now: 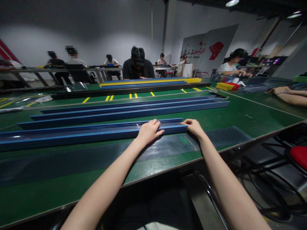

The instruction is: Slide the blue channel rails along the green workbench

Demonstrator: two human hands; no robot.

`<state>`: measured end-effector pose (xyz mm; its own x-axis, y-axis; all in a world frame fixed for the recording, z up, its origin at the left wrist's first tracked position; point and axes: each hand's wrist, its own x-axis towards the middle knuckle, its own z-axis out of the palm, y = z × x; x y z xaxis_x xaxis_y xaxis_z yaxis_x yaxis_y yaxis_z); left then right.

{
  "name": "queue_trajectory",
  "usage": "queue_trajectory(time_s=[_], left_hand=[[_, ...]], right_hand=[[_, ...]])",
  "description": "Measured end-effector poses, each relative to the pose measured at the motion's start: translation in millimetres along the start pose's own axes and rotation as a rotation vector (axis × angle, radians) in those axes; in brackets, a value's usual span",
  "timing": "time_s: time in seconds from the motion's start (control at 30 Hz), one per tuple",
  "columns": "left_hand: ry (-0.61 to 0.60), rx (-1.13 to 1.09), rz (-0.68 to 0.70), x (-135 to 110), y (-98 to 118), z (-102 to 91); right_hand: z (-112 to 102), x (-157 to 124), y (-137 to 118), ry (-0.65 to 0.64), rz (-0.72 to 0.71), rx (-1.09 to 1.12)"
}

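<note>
A long blue channel strip (96,133) lies across the green table in front of me, its trough facing up and its left end beyond the view. My left hand (149,131) is wrapped over the strip near its right end, thumb on the near wall and fingers over the trough. At that right end, my right hand (193,126) pinches the tip with bent fingers. Under my wrists, a clear plastic sheet (168,147) is spread flat along the table's near side.
Several more blue strips (134,110) lie parallel behind mine. Farther back are a black strip (129,90) and yellow strips (153,82). A co-worker (138,64) sits opposite. At right are another person's arm (289,95), a yellow bin (224,86) and a red stool (298,157).
</note>
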<state>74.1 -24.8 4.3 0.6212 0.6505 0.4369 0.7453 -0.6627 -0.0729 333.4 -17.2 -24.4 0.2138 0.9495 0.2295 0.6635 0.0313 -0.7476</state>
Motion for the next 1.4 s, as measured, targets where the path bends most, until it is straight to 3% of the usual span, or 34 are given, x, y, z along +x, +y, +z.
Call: queue_trajectory(time_s=[0.37,0.8,1.4], left_hand=[[0.007,-0.072,-0.050,0.8,1.4,-5.9],[0.002,-0.025,-0.121,-2.4,7.1,-5.4],[-0.018,-0.031,-0.147,-2.0,7.6,-6.4]], right_hand=[[-1.1,-2.4,-4.8,0.015,0.019,-0.024],[-7.2,-5.8,-11.7,0.071,0.157,-0.052],[-5.2,-4.9,-9.5,0.020,0.153,0.054]])
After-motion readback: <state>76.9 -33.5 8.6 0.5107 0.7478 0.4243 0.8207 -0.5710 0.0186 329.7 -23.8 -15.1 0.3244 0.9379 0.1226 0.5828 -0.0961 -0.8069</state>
